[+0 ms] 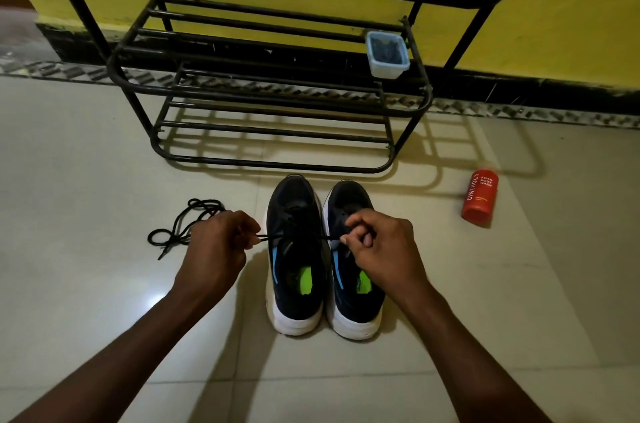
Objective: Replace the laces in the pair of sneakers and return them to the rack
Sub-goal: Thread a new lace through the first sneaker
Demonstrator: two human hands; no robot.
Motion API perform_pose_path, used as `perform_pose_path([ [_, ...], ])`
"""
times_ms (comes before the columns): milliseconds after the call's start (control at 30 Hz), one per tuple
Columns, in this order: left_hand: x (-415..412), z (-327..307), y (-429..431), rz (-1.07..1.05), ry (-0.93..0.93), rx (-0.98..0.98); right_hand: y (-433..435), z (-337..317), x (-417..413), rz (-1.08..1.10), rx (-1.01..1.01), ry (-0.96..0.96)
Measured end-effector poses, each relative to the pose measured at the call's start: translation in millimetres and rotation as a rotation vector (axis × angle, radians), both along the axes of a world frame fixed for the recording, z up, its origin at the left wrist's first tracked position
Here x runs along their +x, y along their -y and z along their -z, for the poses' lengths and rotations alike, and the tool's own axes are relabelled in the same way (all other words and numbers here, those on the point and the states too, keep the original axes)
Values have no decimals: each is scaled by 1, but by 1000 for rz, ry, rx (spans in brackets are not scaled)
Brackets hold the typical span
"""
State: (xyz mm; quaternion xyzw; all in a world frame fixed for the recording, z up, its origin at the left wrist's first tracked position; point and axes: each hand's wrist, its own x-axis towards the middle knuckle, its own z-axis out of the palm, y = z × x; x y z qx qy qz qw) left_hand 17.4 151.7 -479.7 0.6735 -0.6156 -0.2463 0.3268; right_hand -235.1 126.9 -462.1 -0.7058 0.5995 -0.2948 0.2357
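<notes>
Forearms enter from the bottom edge, hands apart. Left hand [221,242] and right hand [377,242] each pinch one end of a black lace [298,236], held taut crosswise over the left shoe [298,270]. Shoe's long axis runs away from the body, toe toward the rack [270,100]. Right hand sits over the right shoe [356,298]; left hand is beside the pair, over floor. Judgement: cinching or knotting at the top eyelets. Loose lace [180,225] lies on the floor beside the left hand.

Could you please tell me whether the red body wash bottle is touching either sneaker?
Apart. The head view shows bare floor tile between the body wash bottle and the nearer, right-hand sneaker.
</notes>
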Motion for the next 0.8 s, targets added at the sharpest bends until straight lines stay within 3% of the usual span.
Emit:
perform_pose_path([
  [333,5,8,0,51,115,-139,-3,5,0,-41,-145,-108],
  [800,9,17,2,65,171,-95,0,17,-5,-90,-222,-122],
])
